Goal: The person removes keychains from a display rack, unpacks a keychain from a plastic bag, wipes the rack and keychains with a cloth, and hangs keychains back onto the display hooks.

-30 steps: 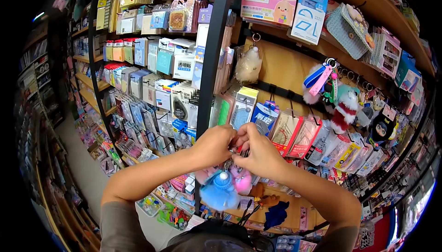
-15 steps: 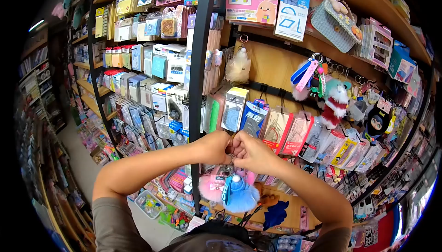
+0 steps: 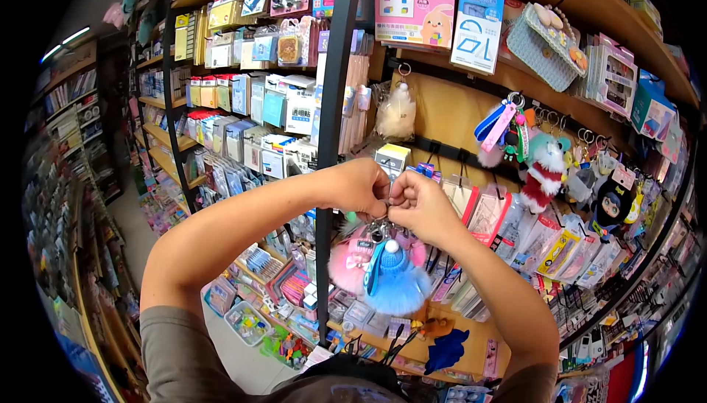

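In the head view my left hand (image 3: 359,188) and my right hand (image 3: 420,206) meet in front of the rack, fingers pinched together around the metal rings of a bunch of fluffy keychains. Below my fingers hang a blue pompom keychain (image 3: 398,290) with a knitted hat and a blue strap, and pink pompom keychains (image 3: 346,267) beside it. The rings are partly hidden by my fingertips. Behind and above, a white plush keychain (image 3: 398,113) in a clear bag hangs from a rack hook.
A black rack post (image 3: 337,86) stands just left of my hands. More plush keychains (image 3: 543,174) hang at the right, above packaged rulers (image 3: 487,215). Stationery packs fill the left shelves. A clear bin (image 3: 247,323) of small items sits low at the left.
Both hands have risen together with the keychain bunch, now held higher before the rack. The pink and blue pompoms have turned and show more clearly. The camera view has shifted slightly.
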### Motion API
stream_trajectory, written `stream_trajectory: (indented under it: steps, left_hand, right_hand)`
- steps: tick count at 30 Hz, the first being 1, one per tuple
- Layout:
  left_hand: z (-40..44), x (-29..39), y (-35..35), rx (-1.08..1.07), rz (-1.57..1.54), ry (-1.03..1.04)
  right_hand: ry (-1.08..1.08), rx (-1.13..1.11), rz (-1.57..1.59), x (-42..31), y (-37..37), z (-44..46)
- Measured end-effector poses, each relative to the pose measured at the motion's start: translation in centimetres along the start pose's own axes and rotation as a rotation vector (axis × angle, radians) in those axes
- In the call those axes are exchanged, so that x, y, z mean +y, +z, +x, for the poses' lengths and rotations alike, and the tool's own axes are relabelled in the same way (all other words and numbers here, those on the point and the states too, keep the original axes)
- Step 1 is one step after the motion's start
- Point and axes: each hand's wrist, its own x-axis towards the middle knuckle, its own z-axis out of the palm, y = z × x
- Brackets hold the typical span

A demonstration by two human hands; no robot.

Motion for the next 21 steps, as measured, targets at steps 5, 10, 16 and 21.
stream_trajectory:
  steps: [5, 10, 16, 21]
  left_hand:
    - [2.2, 0.7, -2.4, 0.126, 0.003, 0.11]
    - [4.4, 1.6, -6.7, 0.252, -0.174, 0.255]
    - [6.7, 0.1, -10.4, 0.268, -0.621, 0.443]
    - [8.3, -0.6, -11.4, 0.196, -0.964, 0.629]
  right_hand:
    - [-0.154, 0.156, -0.114, -1.4, -1.8, 3.2]
    - [-0.138, 0.264, 0.048, -4.7, -4.1, 7.6]
    - [-0.132, 0.253, 0.031, -7.5, -5.2, 12.8]
    - [-0.171, 0.26, -0.078, -8.2, -6.4, 16.0]
